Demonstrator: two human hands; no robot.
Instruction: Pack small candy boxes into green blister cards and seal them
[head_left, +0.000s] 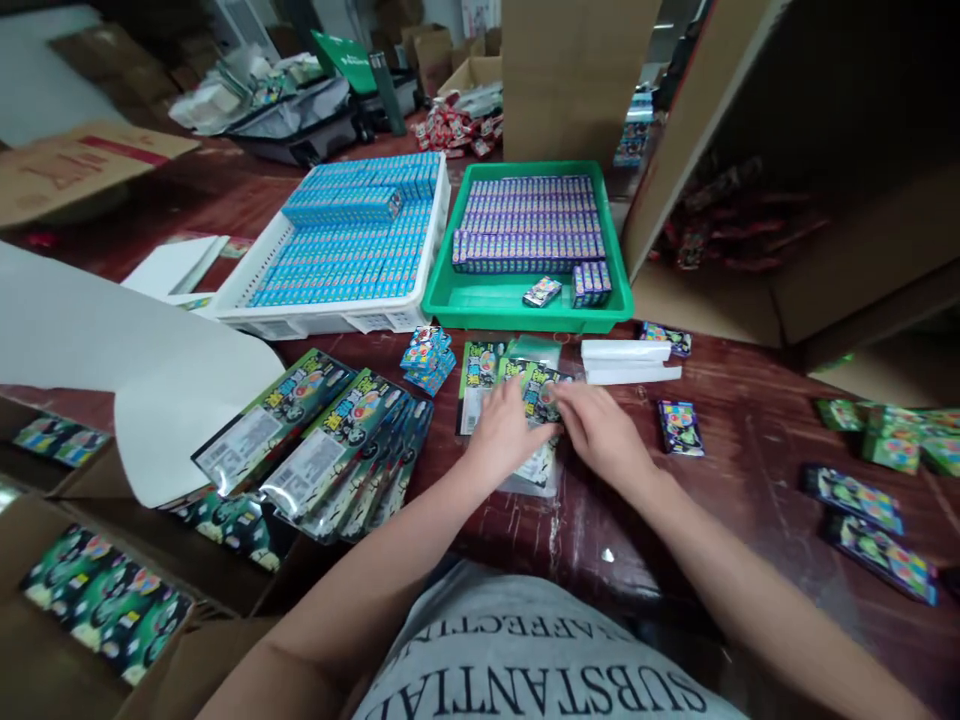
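Note:
Several flat green-and-black printed plastic packets (480, 375) lie on the table in front of me, partly overlapping. My left hand (504, 428) presses on the upper packet (538, 385) with its fingers bent over it and its thumb pointing right. At that packet's right edge, my right hand (600, 425) has its fingertips pinched together. Both hands cover much of the packet. To the left is a fanned pile of similar packets (345, 430), and a small stack of blue cards or boxes (427, 358) stands between pile and hands. A small dark printed box (681, 428) lies right of my right hand.
Behind are a white crate (330, 322) of blue boxes and a green tray (487, 295) of purple boxes. White folded strips (628, 360) lie right of the packets. Cardboard boxes (45, 560) stand lower left; more small boxes (855, 500) lie at far right.

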